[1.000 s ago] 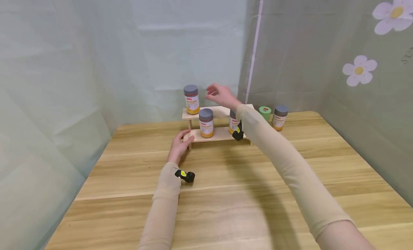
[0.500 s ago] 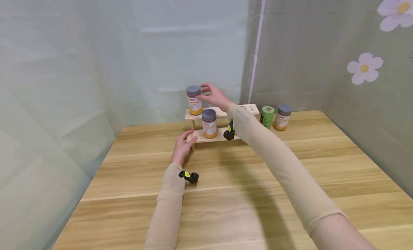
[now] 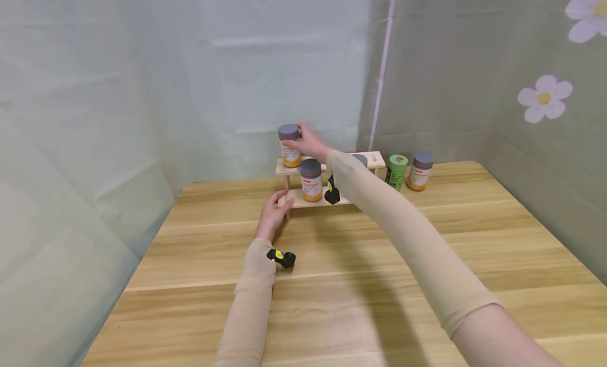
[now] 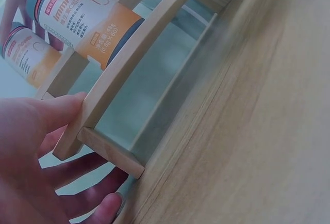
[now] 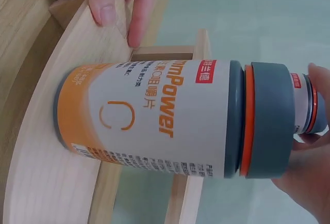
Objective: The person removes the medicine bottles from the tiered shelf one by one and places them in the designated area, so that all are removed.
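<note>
A two-tier wooden rack (image 3: 375, 158) stands at the back of the table. My right hand (image 3: 310, 145) holds a grey-capped white-and-orange bottle (image 3: 291, 157) upright at the left end of the top tier, thumb in front and fingers behind. Below it, a like bottle (image 3: 312, 188) is upright on the lower tier; it fills much of the right wrist view. The left hand (image 3: 271, 218) grips the lower tier's left end; in the left wrist view, its thumb lies against the board (image 4: 98, 105) and its fingers are underneath. Another grey-capped bottle (image 3: 361, 159) is mostly hidden by my right forearm.
Right of the rack, a green container (image 3: 396, 172) and another grey-capped bottle (image 3: 420, 172) stand on the wooden table (image 3: 308, 304). Pale curtains (image 3: 284, 56) hang behind and at both sides.
The right hand has moved left from over the rack and taken hold of the top-tier bottle. My left hand stays at the rack's end. The head view has shifted slightly.
</note>
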`<state>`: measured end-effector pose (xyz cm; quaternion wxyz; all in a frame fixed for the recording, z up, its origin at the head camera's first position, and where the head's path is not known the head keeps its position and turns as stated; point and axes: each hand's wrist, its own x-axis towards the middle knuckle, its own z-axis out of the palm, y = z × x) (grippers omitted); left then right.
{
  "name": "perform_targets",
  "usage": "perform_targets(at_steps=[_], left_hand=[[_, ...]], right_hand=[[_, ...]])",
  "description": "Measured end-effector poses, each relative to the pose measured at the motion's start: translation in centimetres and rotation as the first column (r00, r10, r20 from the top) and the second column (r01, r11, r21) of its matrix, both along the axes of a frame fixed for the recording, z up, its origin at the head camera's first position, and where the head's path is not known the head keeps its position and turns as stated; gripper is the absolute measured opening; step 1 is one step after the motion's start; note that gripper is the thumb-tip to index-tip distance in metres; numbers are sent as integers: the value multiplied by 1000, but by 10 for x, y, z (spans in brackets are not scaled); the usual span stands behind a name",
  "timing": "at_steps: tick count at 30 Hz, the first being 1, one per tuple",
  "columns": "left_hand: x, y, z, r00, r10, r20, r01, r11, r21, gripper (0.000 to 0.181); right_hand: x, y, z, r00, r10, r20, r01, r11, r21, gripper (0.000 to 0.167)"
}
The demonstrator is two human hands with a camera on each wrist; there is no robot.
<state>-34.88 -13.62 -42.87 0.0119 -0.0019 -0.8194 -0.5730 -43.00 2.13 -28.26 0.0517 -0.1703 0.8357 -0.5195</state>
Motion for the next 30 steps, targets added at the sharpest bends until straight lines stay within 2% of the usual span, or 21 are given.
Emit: perform_targets(at_steps=[4, 8, 14, 21, 25, 30], left_hand=[[0, 1, -1, 1000, -7, 0, 7, 1000, -3, 50], [0, 3, -2, 1000, -16, -7, 16, 1000, -8, 50], [-1, 4, 1, 1000, -14, 16, 14, 1000, -7, 50], [-3, 5, 1, 1000, -16, 26, 17, 1000, -12, 49], [-4, 6, 0, 1000, -18, 22, 18, 1000, -6, 49], [-3, 4, 1, 1000, -11, 7, 11, 1000, 5, 50]], right_hand=[[-2, -2, -1, 998, -9, 66, 15, 996, -85, 72], [-4, 0, -3, 996, -14, 86, 26, 991, -135, 70], [-4, 7, -2, 995, -20, 96, 37, 985, -170, 67], [3, 15, 6, 996, -15, 83, 32, 977, -212, 67], [3, 21, 11, 998, 5, 55, 7, 973, -229, 68], [1, 29, 19, 997, 46, 61, -29, 966, -257, 62]])
